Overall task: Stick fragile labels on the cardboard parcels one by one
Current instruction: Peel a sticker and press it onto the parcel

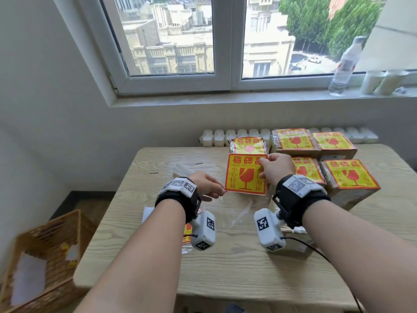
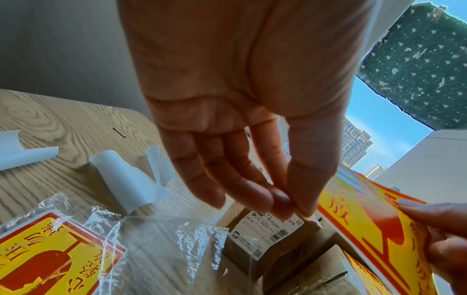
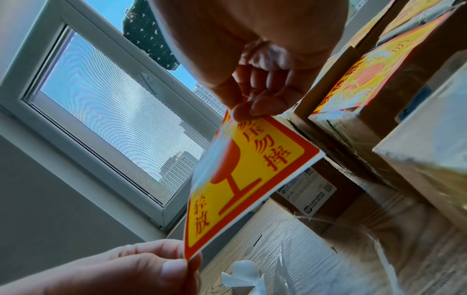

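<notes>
Square red-and-yellow fragile label (image 1: pixel 246 175), pinched at opposite corners by left hand (image 1: pixel 206 185) and right hand (image 1: pixel 276 169); backing apparently awaits peeling.

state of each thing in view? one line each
Label: held in the air over the table, pinched at two corners, not yet stuck.
Left hand: pinches the label's lower left corner.
Right hand: pinches its upper right corner.
Parcels: five with labels on top.
Backing strips: peeled, curled, on the table.
Window: shut.
Bottle: upright on the sill.
</notes>
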`<state>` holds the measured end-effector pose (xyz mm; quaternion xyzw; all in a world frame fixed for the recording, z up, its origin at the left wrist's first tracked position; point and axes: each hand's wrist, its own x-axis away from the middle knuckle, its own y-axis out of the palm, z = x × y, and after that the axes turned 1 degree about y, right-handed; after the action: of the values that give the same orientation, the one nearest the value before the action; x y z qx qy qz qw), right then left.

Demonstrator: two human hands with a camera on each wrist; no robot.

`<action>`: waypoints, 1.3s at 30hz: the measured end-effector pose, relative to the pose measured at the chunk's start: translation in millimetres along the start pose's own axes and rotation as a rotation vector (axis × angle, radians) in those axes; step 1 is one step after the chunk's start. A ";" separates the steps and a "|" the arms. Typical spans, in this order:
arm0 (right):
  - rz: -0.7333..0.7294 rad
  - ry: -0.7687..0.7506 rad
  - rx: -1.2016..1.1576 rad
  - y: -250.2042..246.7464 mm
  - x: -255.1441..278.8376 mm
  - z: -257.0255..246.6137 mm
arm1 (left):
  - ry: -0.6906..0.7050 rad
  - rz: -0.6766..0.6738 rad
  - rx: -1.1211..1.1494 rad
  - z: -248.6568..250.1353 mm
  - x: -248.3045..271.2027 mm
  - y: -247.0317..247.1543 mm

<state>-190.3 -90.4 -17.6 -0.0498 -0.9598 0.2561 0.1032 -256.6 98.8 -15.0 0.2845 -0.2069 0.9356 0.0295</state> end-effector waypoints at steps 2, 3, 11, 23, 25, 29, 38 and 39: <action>0.004 0.005 0.005 -0.4 -1.4 2.0 | -0.007 -0.009 0.004 1.7 1.9 0.5; 0.005 0.006 0.004 -0.7 -1.5 2.4 | -0.008 -0.010 0.006 2.4 2.7 0.5; -0.031 0.050 0.043 -6.1 -1.4 6.4 | 0.021 -0.009 0.081 5.9 4.9 -0.1; -0.569 -0.258 -0.010 10.6 24.2 -1.2 | 0.116 -0.015 0.142 16.5 6.6 -4.2; -0.577 -0.250 -0.027 11.7 22.8 -1.4 | 0.119 -0.020 0.129 15.9 5.8 -4.7; -0.558 -0.252 -0.023 12.2 22.0 -4.9 | 0.121 -0.040 0.141 14.1 5.2 -6.0; -0.472 -0.266 -0.028 19.3 25.7 -9.6 | 0.108 0.063 0.423 22.4 -1.5 -5.9; -0.463 -0.273 -0.039 20.3 25.6 -10.5 | 0.128 0.055 0.410 21.5 -2.2 -5.4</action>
<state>-212.0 -63.9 -14.5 0.2042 -0.9554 0.2116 0.0277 -242.7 95.2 2.0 0.2188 -0.0176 0.9747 -0.0417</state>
